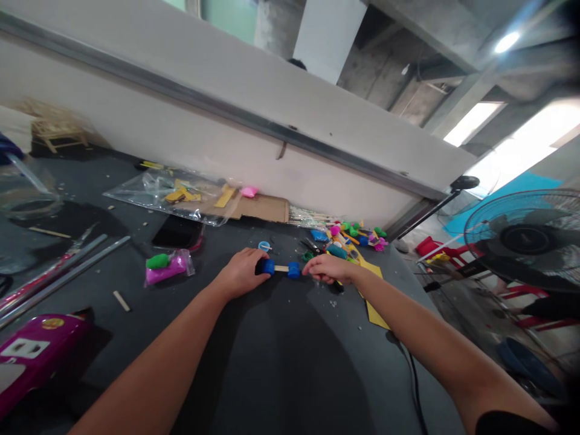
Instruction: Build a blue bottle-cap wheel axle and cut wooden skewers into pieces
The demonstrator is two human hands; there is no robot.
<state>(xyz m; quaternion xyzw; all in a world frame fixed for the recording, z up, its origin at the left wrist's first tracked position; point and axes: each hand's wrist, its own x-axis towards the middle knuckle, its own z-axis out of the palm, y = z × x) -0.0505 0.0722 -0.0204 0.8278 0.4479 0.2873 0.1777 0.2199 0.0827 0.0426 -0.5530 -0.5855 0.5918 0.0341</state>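
Observation:
My left hand (240,273) grips one end of a short wooden stick (281,268) with a blue rounded lump on each end, and its left blue end (268,266) pokes out past my fingers. My right hand (328,269) is at the other end, with its fingertips at or against the right blue end (293,270). I cannot tell whether those fingers hold it. A small blue ring (264,246) lies just beyond my left hand. Scissors (310,245) and a yellow sheet (374,313) lie close to my right hand.
The dark table (272,356) holds a heap of colourful clay pieces (348,237), a plastic bag (172,196), cardboard (267,208), a phone (176,232), a pink packet (167,267), metal rods (63,278) and a magenta box (36,353). A wall runs behind it; a fan (525,238) stands right.

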